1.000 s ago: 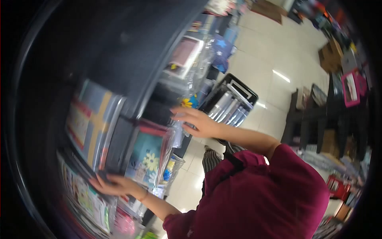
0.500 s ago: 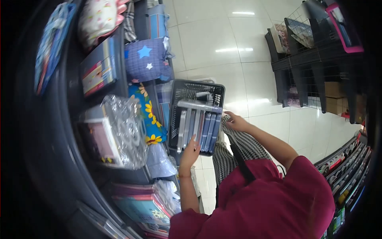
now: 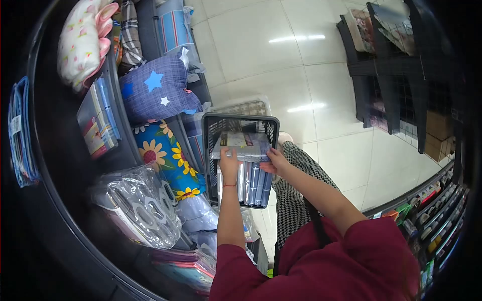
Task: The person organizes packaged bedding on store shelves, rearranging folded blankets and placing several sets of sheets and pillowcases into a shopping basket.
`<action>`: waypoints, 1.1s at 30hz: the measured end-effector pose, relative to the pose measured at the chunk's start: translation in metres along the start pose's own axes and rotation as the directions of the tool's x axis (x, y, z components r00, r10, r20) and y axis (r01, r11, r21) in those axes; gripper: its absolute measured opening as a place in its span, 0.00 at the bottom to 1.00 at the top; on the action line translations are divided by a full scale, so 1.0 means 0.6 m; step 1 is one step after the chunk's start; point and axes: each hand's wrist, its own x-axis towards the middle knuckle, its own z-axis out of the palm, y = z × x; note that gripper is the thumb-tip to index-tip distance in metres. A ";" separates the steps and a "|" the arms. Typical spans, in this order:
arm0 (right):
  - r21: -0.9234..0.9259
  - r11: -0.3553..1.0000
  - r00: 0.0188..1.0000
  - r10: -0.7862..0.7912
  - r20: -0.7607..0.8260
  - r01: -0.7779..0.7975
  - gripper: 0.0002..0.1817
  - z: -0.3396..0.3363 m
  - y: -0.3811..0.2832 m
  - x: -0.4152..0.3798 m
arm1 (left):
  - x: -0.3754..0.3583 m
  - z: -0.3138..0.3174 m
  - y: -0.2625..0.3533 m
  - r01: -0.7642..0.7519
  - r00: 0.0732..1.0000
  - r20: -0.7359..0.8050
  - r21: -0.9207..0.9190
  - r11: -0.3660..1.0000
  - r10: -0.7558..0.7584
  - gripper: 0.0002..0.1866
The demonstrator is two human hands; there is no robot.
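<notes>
A black plastic basket (image 3: 274,125) holds a row of plastic-wrapped packs (image 3: 255,184) standing on edge. Across its upper half lies a grey wrapped pack (image 3: 245,145) with a printed label. My left hand (image 3: 229,163) grips this pack near its left end, fingers closed on its lower edge. At its right end, my right hand (image 3: 275,163) has its fingers closed on the corner. Both hands are over the basket.
Shelves on the left carry a blue star-patterned cushion (image 3: 158,88), a sunflower-print item (image 3: 163,153) and a clear-wrapped pack (image 3: 143,208). Wire-grid shelves (image 3: 396,75) stand at the right, beyond the tiled floor (image 3: 261,50). A patterned pack (image 3: 246,108) lies behind the basket.
My right hand has come from beside the basket to the grey pack's right end. My left hand has moved up onto its left side. The grey pack now shows its broad labelled face.
</notes>
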 end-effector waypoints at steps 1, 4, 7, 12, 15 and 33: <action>0.002 1.000 1.000 -0.013 0.007 0.013 0.32 0.002 0.000 -0.005 | -0.009 -0.009 0.007 0.010 1.000 0.010 -0.018 1.000 -0.010 0.18; -0.097 0.990 0.989 -0.092 0.114 0.103 0.34 -0.010 -0.009 -0.099 | -0.092 -0.051 0.063 -0.198 0.974 -0.089 0.124 0.972 0.210 0.15; -0.284 0.866 0.888 -0.310 0.341 0.411 0.37 -0.036 -0.016 -0.222 | -0.218 -0.109 0.133 -0.327 0.926 -0.150 0.134 0.935 0.346 0.15; -0.548 0.428 0.693 -0.506 0.513 0.718 0.38 -0.035 -0.021 -0.410 | -0.442 -0.191 0.195 -0.371 0.909 -0.186 0.054 0.927 0.374 0.18; -0.364 0.180 0.390 -0.634 0.668 0.914 0.39 -0.003 0.005 -0.477 | -0.556 -0.250 0.198 -0.630 0.667 -0.429 0.113 0.768 0.610 0.20; 0.387 -0.273 -0.355 0.158 0.921 0.881 0.20 0.489 0.478 -0.723 | -0.975 -0.538 -0.237 -0.493 -0.002 -0.999 -0.029 0.869 -0.035 0.17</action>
